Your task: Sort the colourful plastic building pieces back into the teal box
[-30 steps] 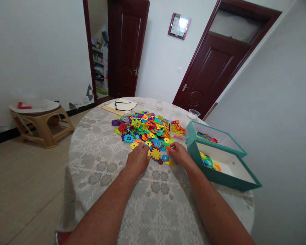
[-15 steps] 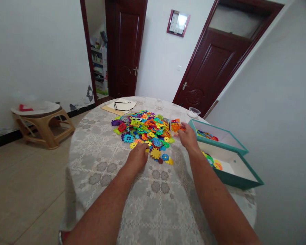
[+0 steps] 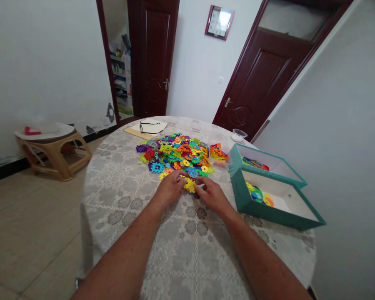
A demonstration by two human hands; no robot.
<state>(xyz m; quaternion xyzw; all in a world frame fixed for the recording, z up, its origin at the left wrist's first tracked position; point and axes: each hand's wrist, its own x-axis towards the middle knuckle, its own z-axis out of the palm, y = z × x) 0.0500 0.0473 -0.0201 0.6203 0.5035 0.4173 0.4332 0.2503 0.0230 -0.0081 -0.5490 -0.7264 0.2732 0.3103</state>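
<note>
A heap of colourful plastic interlocking pieces (image 3: 175,155) lies on the round table (image 3: 187,250). Both my hands rest at its near edge. My left hand (image 3: 171,188) has its fingers curled and pinches a yellow gear-shaped piece (image 3: 190,186) from the left. My right hand (image 3: 210,194) is closed too, its fingertips on the same yellow piece from the right. A small stack of orange and yellow pieces (image 3: 218,153) sits apart, right of the heap.
Two teal boxes with white insides stand at the right: the near one (image 3: 262,211) holds a few pieces, and so does the far one (image 3: 237,155). Glasses (image 3: 150,124) lie on paper at the back, beside a clear cup (image 3: 239,134). A wooden stool (image 3: 53,146) stands on the floor at left.
My right hand went from the heap's near edge over to the small orange stack, then came back to the near edge and closed on the yellow piece. My left hand barely moved.
</note>
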